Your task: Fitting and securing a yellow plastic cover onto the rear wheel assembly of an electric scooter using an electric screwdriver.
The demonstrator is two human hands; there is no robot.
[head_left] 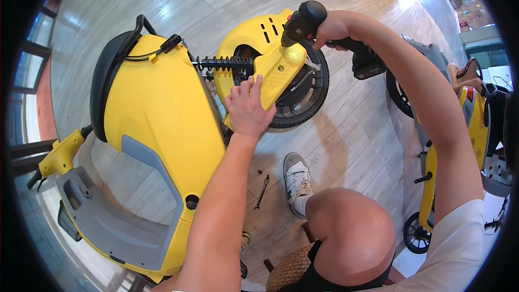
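Note:
A yellow electric scooter [157, 92] lies on its side, its rear wheel [305, 111] toward the far middle. Over that wheel sits a yellow cover [278, 67] with a round bump and a bolt hole. My left hand [250, 107] rests on the cover's near end, fingers spread out flat. Wrapped round the grip of a black cordless drill [305, 19] is my right hand [338, 28]. The drill's nose points down at the cover's far end; its tip is hidden, so contact there cannot be made out. A black coil spring [224, 63] runs beside the wheel.
A wrench [262, 192] and a small dark part [260, 172] lie on the wood-look floor [346, 146] near my shoe [297, 181]. A second yellow scooter [470, 124] stands at the right. Under me is a woven stool [289, 267].

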